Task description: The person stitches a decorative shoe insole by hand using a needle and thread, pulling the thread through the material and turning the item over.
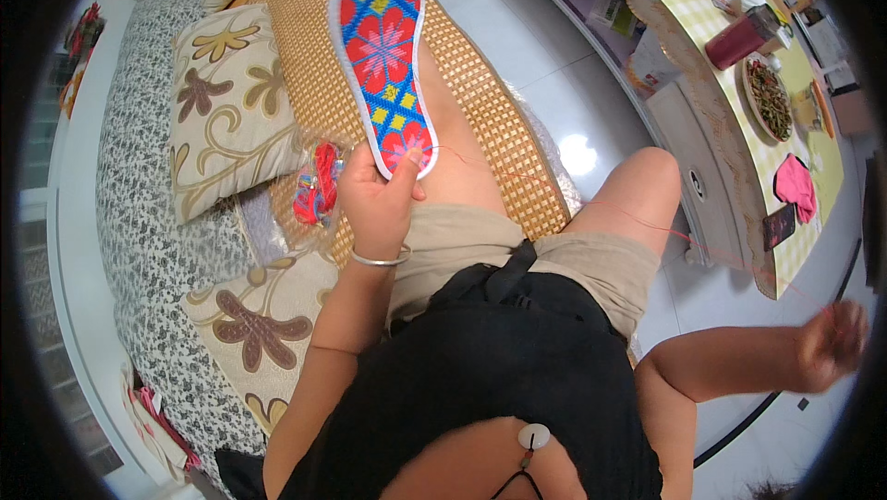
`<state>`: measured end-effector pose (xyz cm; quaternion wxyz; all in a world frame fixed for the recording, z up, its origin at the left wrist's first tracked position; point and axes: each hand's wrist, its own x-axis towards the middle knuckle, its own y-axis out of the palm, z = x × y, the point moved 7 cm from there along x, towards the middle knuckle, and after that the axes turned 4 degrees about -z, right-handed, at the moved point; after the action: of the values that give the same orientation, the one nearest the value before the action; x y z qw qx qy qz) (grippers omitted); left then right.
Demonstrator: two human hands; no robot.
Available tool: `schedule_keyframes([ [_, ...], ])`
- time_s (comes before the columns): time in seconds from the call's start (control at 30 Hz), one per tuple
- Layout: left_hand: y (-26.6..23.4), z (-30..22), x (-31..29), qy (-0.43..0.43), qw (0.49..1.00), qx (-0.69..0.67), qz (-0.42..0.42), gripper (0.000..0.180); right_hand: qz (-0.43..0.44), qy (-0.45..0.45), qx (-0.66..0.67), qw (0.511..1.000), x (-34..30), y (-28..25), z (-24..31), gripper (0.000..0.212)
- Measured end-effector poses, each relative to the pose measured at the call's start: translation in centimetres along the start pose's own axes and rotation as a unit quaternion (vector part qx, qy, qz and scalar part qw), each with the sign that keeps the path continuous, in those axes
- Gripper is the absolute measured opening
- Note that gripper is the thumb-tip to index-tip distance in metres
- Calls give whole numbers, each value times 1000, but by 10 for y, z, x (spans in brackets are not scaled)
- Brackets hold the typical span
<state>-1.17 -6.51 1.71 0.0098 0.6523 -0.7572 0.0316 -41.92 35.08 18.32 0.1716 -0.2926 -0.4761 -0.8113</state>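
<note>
An embroidered insole (388, 66) with a white edge, red flowers, blue lattice and yellow diamonds stretches up from my left hand (374, 195). That hand pinches its lower, rounded end, thumb on the patterned face. From that end a thin red thread (637, 219) runs across my lap to the far right. There my right hand (832, 347) is held out to the side, closed in a fist around the thread; whether it also holds a needle is hidden. Beside my left wrist, a clear plastic bag holds bundles of red and blue thread (319, 184).
I sit on a woven mat (517, 121). Patterned cushions (231, 112) lie at my left on a floral-covered sofa (148, 223). To the right, a cabinet with a checked cloth (790, 255) bears a plate of food (767, 98), a dark red cup (742, 37), a pink cloth (795, 188) and a phone (779, 226).
</note>
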Motion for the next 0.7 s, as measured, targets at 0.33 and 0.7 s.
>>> schedule_keyframes([
  [0.33,36,-36,-38,-63,988,-98,106,12,377,180,-352,837,-225,185,-202,16],
  [0.7,44,-39,-46,-58,986,-79,136,11,456,52,-357,813,-244,206,-205,22],
])
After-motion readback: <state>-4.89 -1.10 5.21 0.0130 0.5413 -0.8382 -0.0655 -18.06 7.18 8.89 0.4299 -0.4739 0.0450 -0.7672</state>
